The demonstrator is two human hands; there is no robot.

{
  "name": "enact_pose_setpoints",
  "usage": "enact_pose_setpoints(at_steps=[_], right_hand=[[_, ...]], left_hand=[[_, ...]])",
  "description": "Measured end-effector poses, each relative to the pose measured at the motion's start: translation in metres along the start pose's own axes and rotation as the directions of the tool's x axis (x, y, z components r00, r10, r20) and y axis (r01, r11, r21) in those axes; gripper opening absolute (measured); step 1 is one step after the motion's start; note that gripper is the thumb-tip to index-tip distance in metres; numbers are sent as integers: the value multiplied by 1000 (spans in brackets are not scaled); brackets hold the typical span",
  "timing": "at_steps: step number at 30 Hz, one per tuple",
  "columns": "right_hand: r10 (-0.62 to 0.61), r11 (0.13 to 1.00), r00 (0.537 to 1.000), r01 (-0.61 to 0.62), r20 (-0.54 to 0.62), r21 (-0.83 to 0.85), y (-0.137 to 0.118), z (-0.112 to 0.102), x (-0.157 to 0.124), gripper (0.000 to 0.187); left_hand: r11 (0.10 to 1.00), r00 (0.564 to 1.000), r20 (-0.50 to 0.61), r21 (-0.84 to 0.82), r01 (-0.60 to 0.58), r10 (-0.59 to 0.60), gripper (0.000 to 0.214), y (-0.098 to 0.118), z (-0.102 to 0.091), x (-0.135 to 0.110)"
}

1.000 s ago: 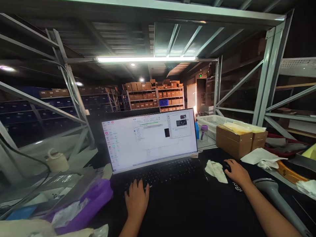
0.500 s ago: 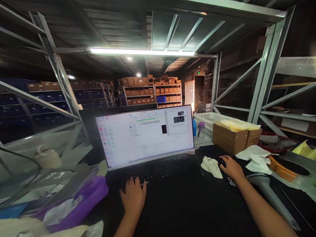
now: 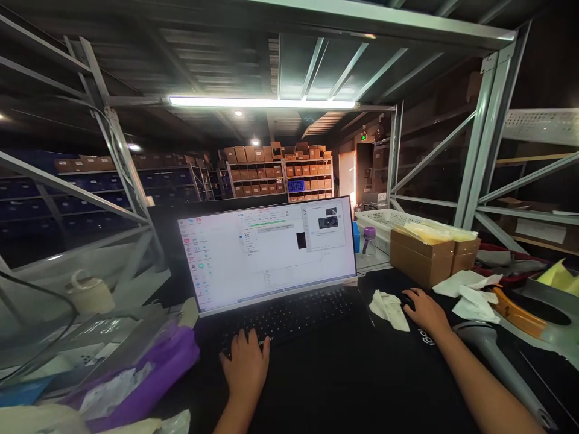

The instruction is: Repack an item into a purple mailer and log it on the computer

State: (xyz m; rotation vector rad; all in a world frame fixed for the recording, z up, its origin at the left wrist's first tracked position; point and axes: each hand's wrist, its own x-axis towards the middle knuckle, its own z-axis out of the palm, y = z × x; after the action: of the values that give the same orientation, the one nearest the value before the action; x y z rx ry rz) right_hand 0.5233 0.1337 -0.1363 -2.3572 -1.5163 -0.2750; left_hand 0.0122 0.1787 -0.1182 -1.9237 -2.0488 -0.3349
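Observation:
An open black laptop [image 3: 289, 310] stands before me on a dark desk mat, its bright screen [image 3: 266, 250] showing a program with several windows. My left hand [image 3: 245, 366] lies flat at the keyboard's lower left, fingers spread over the keys. My right hand [image 3: 425, 312] is cupped over a black mouse [image 3: 406, 299] to the right of the laptop. A crumpled white tissue [image 3: 389, 308] lies between the laptop and the mouse.
Brown cardboard boxes [image 3: 427, 256] and a white basket [image 3: 384, 220] stand at the right, with crumpled paper [image 3: 470, 295] and a grey barcode scanner [image 3: 493, 355] nearby. A purple bag [image 3: 149, 377] and plastic sheets lie at the left. Metal rack posts [image 3: 486, 126] frame the desk.
The view has shifted slightly. Both hands have stayed in place, the left on the keyboard and the right on the mouse.

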Motion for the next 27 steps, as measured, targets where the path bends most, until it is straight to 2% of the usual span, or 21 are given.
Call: enact_pose_setpoints(at_steps=[18,27], right_hand=[[-29,1000,999,29,-35,-4,5,10,1,51],[-34,999,999,35,-35,11,3,7,1,51]], left_hand=[[1000,1000,19,-4,16,-16,49,1,-2,0],[1000,1000,15,-4,7,-7,49,1,-3,-1]])
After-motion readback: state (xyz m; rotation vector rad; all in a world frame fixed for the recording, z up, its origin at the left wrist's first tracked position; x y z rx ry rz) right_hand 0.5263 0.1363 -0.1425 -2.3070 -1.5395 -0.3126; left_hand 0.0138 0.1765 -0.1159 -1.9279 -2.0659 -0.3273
